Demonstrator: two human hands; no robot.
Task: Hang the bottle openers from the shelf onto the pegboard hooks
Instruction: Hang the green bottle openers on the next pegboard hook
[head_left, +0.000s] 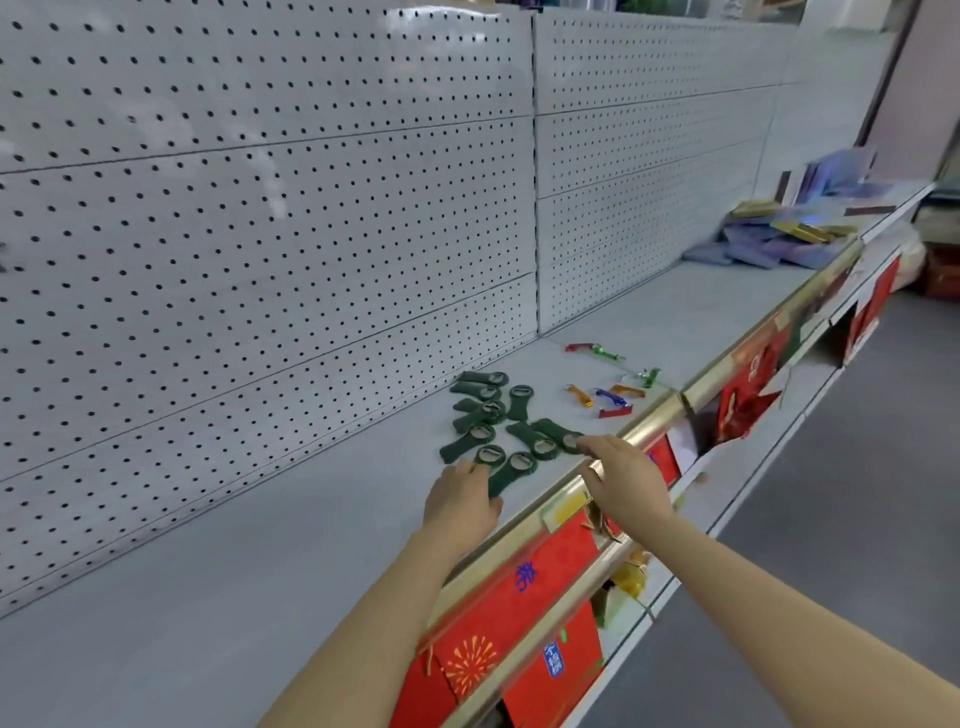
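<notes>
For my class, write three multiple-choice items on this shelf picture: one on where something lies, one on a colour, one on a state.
1. Where do the small bright metal openers lie?
A. On the shelf, to the right of the dark green pile
B. Hanging on the pegboard
C. On the floor

2. What colour are the fabric-covered bottle openers nearest the hands?
A. Yellow
B. Dark green
C. White

3. In what state is the pegboard behind the shelf?
A. Full of hung openers
B. Covered by a poster
C. Bare, with nothing hung on it

Answers: 1 A, they rest on the grey shelf board beside the pile. 2 B, the left hand and right hand reach a dark green cluster. 3 C, only rows of holes show.
</notes>
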